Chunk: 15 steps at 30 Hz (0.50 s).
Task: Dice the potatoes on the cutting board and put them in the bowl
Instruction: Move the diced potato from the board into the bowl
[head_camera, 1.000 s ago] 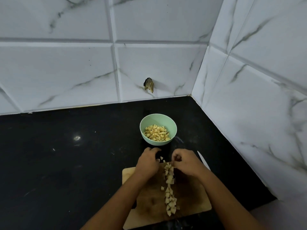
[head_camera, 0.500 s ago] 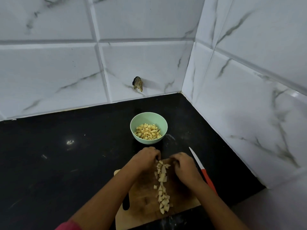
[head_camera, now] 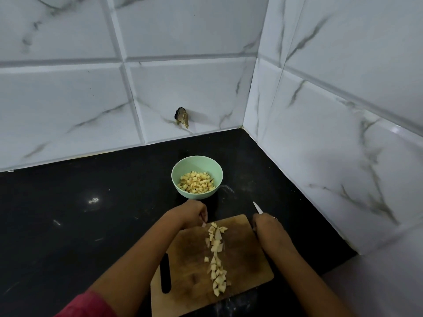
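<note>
A row of diced potato (head_camera: 216, 255) runs down the middle of the wooden cutting board (head_camera: 249, 266). Beyond the board stands a mint green bowl (head_camera: 197, 162) holding several potato dice (head_camera: 197, 185). My left hand (head_camera: 191, 213) hovers at the board's far left corner with its fingers curled down, and its fingertips pinch a small pale potato piece (head_camera: 203, 224). My right hand (head_camera: 266, 226) is at the board's far right corner and grips the knife (head_camera: 258, 207). Only the white blade tip shows past the knuckles; the handle is hidden under the hand.
The black countertop (head_camera: 91, 225) stretches to the left. White marble-look tiled walls (head_camera: 343, 133) close in behind and on the right, forming a corner. A small brown hook-like object (head_camera: 182, 117) sticks out of the back wall.
Both hands have left the potato row. My right hand moved right onto the knife that lay beside the board. My left hand drew back to the far left corner.
</note>
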### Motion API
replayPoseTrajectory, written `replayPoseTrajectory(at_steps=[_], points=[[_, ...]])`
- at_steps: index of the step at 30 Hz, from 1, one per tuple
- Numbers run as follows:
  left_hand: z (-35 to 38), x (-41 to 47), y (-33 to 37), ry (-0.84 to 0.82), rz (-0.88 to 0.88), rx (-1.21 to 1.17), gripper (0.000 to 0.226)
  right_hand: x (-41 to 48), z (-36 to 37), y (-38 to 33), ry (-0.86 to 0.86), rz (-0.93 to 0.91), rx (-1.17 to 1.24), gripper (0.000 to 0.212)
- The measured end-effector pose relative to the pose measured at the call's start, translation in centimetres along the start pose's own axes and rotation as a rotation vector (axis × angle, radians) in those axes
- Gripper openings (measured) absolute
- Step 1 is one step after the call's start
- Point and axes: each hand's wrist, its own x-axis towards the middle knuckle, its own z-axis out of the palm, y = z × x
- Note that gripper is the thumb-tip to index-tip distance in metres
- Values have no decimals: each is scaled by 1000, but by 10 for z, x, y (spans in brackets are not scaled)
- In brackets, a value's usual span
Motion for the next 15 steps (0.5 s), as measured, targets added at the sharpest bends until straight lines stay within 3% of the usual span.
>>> replayPoseTrajectory(at_steps=[3,7,11,15], points=[[5,-3,-6,81,36,-74,14,2,-8,-5,-109,40,-8,19],[17,-24,-11,191,132,-62,25,-17,-10,-14,-39,-42,215,15],[39,-45,-9,192,208,6,17,-32,-15,-27,-224,-181,521,19],[39,-55,-12,293,189,-145,25,-21,-21,-38,-170,-218,585,20]])
